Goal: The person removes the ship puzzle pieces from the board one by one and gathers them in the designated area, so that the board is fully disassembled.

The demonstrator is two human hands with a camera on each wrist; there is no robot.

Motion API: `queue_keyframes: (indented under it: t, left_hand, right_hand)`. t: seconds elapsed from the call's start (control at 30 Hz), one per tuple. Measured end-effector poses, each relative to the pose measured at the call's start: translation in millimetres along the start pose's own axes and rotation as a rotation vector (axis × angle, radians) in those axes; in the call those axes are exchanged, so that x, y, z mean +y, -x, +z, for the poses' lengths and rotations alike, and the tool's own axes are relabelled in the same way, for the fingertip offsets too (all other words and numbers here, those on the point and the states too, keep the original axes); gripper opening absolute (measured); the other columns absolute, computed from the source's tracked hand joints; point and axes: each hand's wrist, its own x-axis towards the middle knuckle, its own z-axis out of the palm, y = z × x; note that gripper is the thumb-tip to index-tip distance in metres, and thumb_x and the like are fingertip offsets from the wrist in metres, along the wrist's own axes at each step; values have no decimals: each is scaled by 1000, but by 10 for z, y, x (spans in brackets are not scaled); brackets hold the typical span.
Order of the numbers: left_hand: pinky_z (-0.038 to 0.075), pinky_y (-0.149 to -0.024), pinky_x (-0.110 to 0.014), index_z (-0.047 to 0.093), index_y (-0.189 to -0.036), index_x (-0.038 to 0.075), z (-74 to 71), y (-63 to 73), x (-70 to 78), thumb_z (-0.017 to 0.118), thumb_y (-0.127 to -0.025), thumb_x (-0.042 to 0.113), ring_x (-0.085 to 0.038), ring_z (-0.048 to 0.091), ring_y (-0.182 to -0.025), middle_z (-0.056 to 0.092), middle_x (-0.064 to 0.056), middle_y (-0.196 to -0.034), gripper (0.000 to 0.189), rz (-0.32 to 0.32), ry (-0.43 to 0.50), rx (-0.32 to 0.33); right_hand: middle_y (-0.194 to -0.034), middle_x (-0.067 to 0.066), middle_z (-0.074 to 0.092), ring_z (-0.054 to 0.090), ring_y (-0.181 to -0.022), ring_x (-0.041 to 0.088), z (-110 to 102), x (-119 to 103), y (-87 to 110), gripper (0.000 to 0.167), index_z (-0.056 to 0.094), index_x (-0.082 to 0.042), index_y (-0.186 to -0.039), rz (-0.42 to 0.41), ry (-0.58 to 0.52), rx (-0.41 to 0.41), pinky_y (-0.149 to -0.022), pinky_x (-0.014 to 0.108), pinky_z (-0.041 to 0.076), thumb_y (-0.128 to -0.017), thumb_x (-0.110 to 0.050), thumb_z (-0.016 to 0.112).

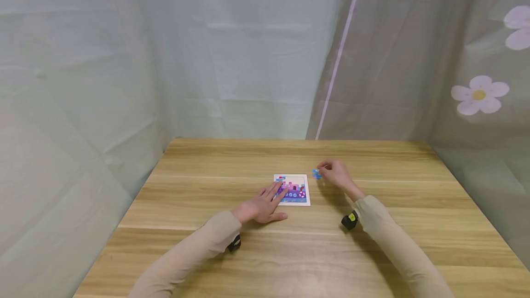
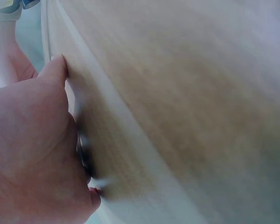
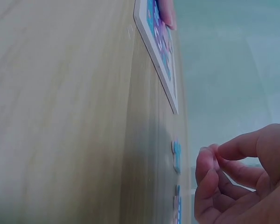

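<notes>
A white-framed jigsaw puzzle [image 1: 308, 192] with a pink and purple ship picture lies flat on the table. My left hand [image 1: 265, 203] rests over its left side, fingers spread and straight, hiding part of the picture. The thumb lies on the wood below the frame. To the right of the frame are small blue puzzle pieces [image 1: 316, 174], with my right hand [image 1: 334, 174] just above them. In the right wrist view, the right hand's thumb and fingertips [image 3: 213, 151] come together, curled, with no piece showing between them. Blue puzzle pieces [image 3: 177, 157] lie on the table beside that hand.
The wooden table [image 1: 198, 164] has its far edge against a pale hanging curtain [image 1: 256, 59]. Similar fabric hangs on both sides, with printed flowers [image 1: 479, 95] at the right. Dark wrist cameras [image 1: 350, 220] sit under both sleeves.
</notes>
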Motion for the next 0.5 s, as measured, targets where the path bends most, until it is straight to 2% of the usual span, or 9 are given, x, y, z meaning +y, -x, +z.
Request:
queue_keyframes:
  t: [0.17,0.33,0.5]
  left_hand:
    - [15,-122,-48,5,-157,12,-17,1,8,36,-99,58,-31,1,-152,-4,-17,-163,80,4,-4,1]
    - [16,-122,-49,7,-157,11,-27,14,11,37,-98,58,-32,3,-151,-2,-18,-163,81,14,9,17]
    - [15,-122,-50,6,-157,11,-19,12,6,39,-98,56,-33,2,-151,-4,-19,-163,81,8,33,3]
  right_hand:
    - [-92,24,70,67,-71,26,31,-55,19,20,66,8,-104,-20,-8,-20,-58,23,51,-94,-5,54]
    - [-89,26,70,69,-73,30,74,-88,20,21,66,9,-104,-43,-52,-58,-62,31,56,-93,-4,53]
    - [-88,23,69,67,-75,26,133,-118,26,20,65,7,-105,-40,-58,-95,-64,31,56,-93,-4,54]
